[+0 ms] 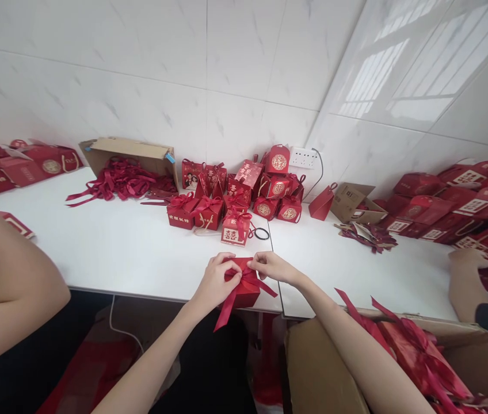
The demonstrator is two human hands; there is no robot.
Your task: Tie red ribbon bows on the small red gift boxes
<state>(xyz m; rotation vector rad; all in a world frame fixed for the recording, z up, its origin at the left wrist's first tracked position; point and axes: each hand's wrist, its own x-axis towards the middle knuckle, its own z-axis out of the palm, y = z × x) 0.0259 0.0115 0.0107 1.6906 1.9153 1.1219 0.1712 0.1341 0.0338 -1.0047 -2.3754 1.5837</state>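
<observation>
A small red gift box point(245, 299) sits at the table's front edge, with a dark red ribbon point(227, 309) gathered on its top. My left hand point(218, 280) is closed, thumb and fingers pinching the ribbon at the left of the knot. From the right, my right hand point(273, 267) pinches the ribbon too, close to the box's far top edge. One ribbon tail hangs past the front edge; another points right. Just beyond stands a red box with a bow point(235, 229), beside a black ring point(262, 233).
Several red boxes point(278, 187) stand along the wall. A carton of loose ribbons point(129, 144) lies at left; an open carton of ribboned boxes point(313, 362) is at lower right. Other people's arms point(15, 264) reach in from both sides. A power strip point(304, 157) rests at the wall.
</observation>
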